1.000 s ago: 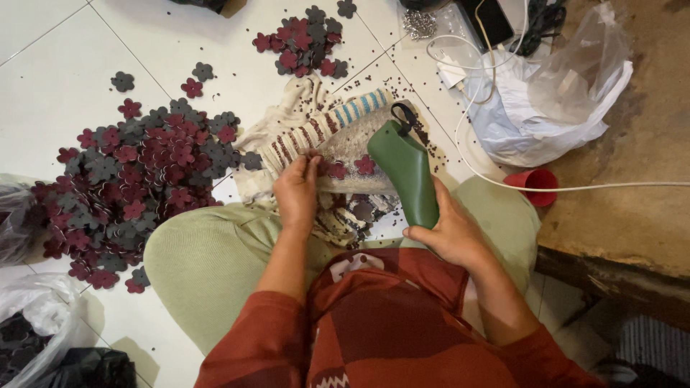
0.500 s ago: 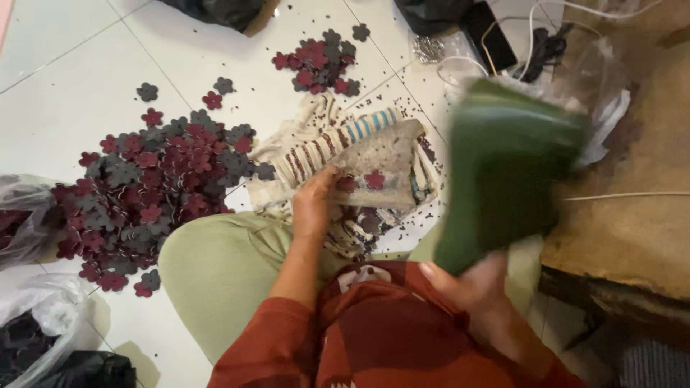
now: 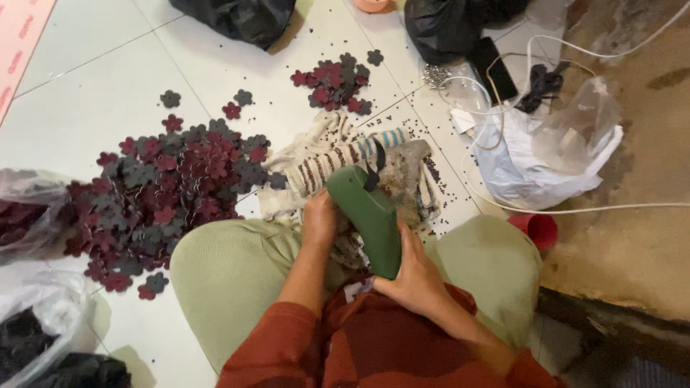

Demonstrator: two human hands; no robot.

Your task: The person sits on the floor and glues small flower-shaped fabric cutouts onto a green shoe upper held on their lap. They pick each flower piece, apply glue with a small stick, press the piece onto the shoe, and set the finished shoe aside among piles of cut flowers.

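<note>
White tile floor point(image 3: 86, 93), flower cutouts point(image 3: 172, 194) piled left. Right hand point(image 3: 413, 276) wrapped around green glue gun point(image 3: 366, 215) at its grip, nozzle over striped cloth point(image 3: 338, 162). Left hand point(image 3: 320, 219) curled, pressing down beside it. Gun looks rigid, light; hold by handle.

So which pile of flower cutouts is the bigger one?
The pile to the left of the striped cloth, beside the knee. The other pile, beyond the cloth, is far smaller.

White tiled floor point(image 3: 86, 93) meets a brown concrete step point(image 3: 640, 215) on the right
</note>
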